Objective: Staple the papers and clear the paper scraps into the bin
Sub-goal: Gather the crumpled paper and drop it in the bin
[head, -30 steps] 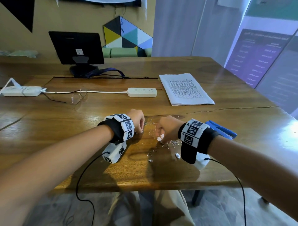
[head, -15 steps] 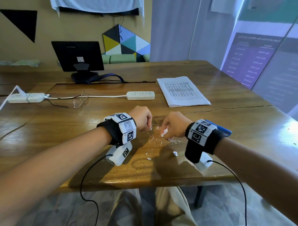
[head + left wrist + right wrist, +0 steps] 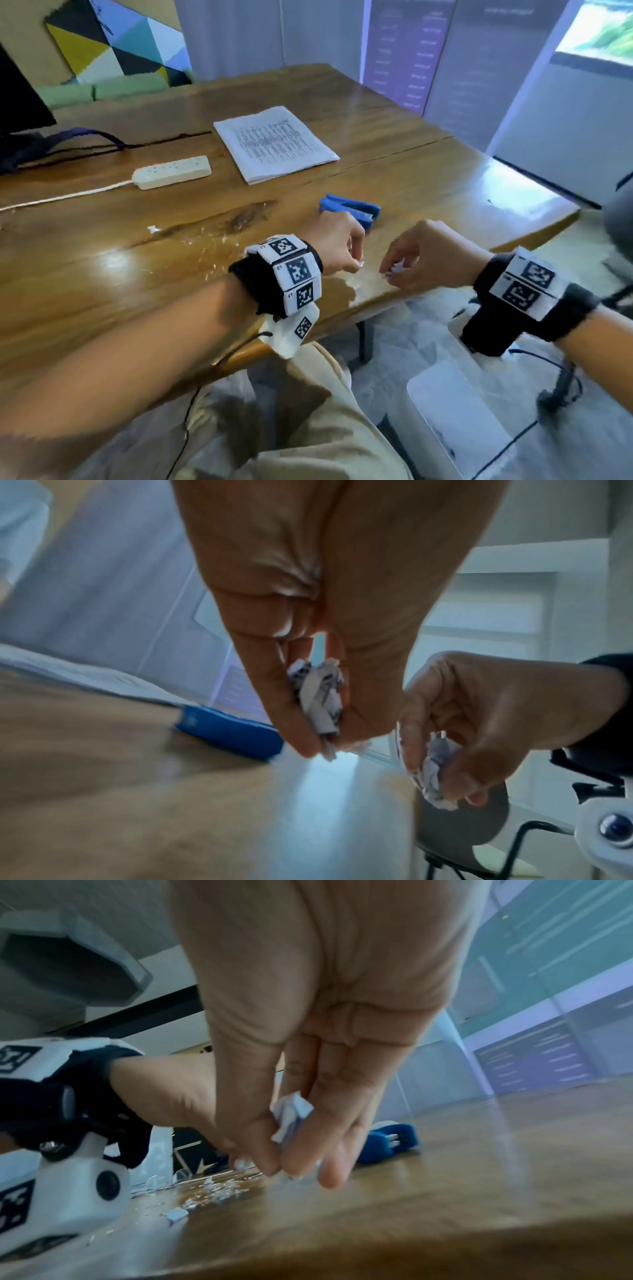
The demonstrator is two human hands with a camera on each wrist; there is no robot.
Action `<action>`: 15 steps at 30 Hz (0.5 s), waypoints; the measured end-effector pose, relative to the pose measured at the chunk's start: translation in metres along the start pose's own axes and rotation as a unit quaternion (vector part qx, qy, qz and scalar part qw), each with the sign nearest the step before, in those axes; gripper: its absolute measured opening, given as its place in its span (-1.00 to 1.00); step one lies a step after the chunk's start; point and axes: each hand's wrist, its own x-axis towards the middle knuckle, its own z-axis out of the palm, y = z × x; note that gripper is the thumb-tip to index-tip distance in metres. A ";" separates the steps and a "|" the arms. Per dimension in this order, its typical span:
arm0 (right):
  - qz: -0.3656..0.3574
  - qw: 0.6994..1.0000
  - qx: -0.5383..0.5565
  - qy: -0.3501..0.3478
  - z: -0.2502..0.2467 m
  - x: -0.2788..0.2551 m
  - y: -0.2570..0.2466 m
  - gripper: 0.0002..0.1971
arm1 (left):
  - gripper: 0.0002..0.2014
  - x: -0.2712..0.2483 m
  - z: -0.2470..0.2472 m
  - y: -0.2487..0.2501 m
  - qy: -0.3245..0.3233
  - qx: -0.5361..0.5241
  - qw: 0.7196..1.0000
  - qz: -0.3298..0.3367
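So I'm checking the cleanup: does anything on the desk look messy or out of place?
Yes. Small white paper scraps lie scattered on the wooden table, left of the blue stapler. Both the left hand and right hand hold crumpled paper bits.

Over by the table's near right corner both hands sit close together, the left hand (image 3: 337,241) just in front of the blue stapler (image 3: 352,209), which blocks the way straight ahead. Beyond it lies the stack of papers (image 3: 274,144), with the power strip (image 3: 171,167) to its left. Bare wood (image 3: 445,178) opens to the right, and below the edge stands the white bin (image 3: 455,411).
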 end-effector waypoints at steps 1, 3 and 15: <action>0.014 1.000 0.012 -0.001 -0.002 -0.012 0.013 -0.88 | -0.89 0.006 0.010 0.010 -0.012 -0.019 1.000 0.011; 0.046 0.998 0.036 0.002 -0.004 -0.035 0.040 -0.86 | -0.88 0.016 0.030 0.031 -0.025 -0.042 0.998 0.035; 0.279 0.937 0.211 -0.022 0.109 -0.101 0.216 -0.79 | -0.85 0.065 0.175 0.123 -0.190 -0.068 0.972 0.118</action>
